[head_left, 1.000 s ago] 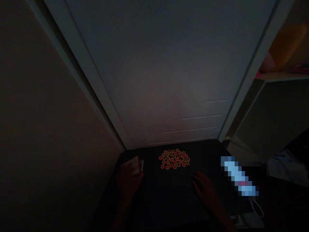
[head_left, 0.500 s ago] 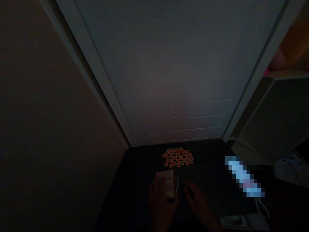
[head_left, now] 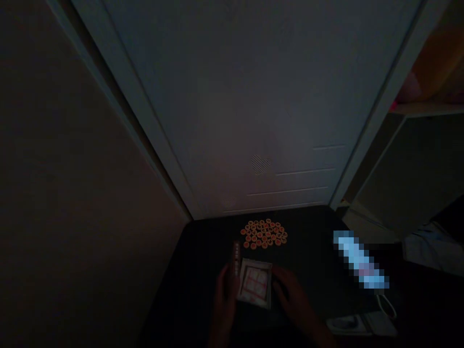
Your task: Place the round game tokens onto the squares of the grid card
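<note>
Tilted up on its edge, a box lid (head_left: 236, 258) shows a brown side with pale lettering. My left hand (head_left: 223, 292) is closed around it, over the left side of an open box (head_left: 270, 290). Inside that shallow box lies a white sheet or board (head_left: 255, 282) with red lines; the dimness hides finer detail. My right hand (head_left: 293, 295) is at the box's right edge, fingers curled against it. Beyond the box, several round Chinese chess pieces (head_left: 264, 234) lie spread in a cluster, with red and dark markings.
The dark table (head_left: 203, 270) backs onto a pale panel (head_left: 224, 145) with raised lines. A blurred bright object (head_left: 360, 261) with a looped cord (head_left: 387, 307) is at the right. Below it lies a pale flat item (head_left: 350, 324). Shelving (head_left: 416, 113) stands farther right.
My left hand has lifted the lid off to the left and turned it on edge, uncovering the box. My right hand stays by the box's right side. The view has shifted slightly.
</note>
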Motion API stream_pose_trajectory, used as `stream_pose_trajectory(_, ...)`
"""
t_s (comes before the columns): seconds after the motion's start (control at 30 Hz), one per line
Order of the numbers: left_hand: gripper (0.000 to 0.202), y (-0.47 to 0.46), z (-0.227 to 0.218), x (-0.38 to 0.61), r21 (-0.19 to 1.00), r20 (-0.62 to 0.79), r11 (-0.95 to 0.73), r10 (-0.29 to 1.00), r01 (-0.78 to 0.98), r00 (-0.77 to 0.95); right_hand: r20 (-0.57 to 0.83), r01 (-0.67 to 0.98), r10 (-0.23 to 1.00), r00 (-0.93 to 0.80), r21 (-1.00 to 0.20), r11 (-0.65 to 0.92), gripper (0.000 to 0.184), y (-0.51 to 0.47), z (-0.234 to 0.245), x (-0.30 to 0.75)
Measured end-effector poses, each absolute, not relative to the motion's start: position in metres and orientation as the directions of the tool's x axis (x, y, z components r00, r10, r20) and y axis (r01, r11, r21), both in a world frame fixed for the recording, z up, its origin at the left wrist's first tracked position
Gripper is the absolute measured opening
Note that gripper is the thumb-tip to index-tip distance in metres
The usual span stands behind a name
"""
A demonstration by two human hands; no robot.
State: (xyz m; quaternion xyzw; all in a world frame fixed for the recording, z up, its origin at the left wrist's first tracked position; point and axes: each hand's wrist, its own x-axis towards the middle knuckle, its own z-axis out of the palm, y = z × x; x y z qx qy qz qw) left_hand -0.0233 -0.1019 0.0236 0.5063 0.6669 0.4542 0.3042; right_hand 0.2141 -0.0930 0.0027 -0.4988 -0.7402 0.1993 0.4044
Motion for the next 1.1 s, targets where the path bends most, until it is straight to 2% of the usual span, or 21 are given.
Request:
stream_pose_trajectory(0.2,0.048,-0.097,0.033,-0.081,0.927,0.058,0.026,0.976,0.374,-0.211,0.376,0.662,0.884,-0.276,-0.593,0.459,0.053,-0.102,0.006,0.21)
stream_pose_trajectory(0.43,0.044,-0.111,0.037,-0.082,0.936,0.028,0.052,0.975,0.347,-0.221,0.331,0.683,0.89,-0.314,-0.572,0.454,0.078,-0.105,-0.001,0.222)
stream_pose_trajectory(0.5,0.04,-0.11,0.036,-0.079,0.966,-0.041,0.101,0.968,0.237,-0.246,0.312,0.701,0.903,-0.294,-0.573,0.426,0.078,-0.105,-0.004,0.228)
stream_pose_trajectory(0.6,0.038,-0.106,0.032,-0.074,0.981,-0.193,0.194,0.939,-0.024,-0.283,0.304,0.719,0.92,-0.247,-0.579,0.385,0.074,-0.104,-0.01,0.239)
stream_pose_trajectory(0.77,0.041,-0.104,0.031,-0.075,0.899,-0.412,0.317,0.845,-0.301,-0.341,0.313,0.692,0.923,-0.225,-0.615,0.377,0.062,-0.098,-0.016,0.26)
stream_pose_trajectory(0.83,0.049,-0.105,0.034,-0.082,0.876,-0.461,0.354,0.813,-0.326,-0.357,0.322,0.677,0.925,-0.201,-0.637,0.369,0.057,-0.095,-0.017,0.267)
stream_pose_trajectory(0.93,0.078,-0.108,0.038,-0.1,0.922,-0.383,0.363,0.817,-0.133,-0.432,0.346,0.637,0.925,-0.158,-0.68,0.363,0.044,-0.091,-0.016,0.272)
stream_pose_trajectory(1.0,0.095,-0.113,0.035,-0.114,0.928,-0.246,0.352,0.828,0.125,-0.504,0.372,0.604,0.919,-0.129,-0.706,0.371,0.036,-0.089,-0.014,0.272)
stream_pose_trajectory(1.1,0.096,-0.117,0.025,-0.131,0.81,-0.03,0.304,0.876,0.502,-0.482,0.385,0.569,0.917,-0.104,-0.733,0.372,0.031,-0.087,-0.01,0.27)
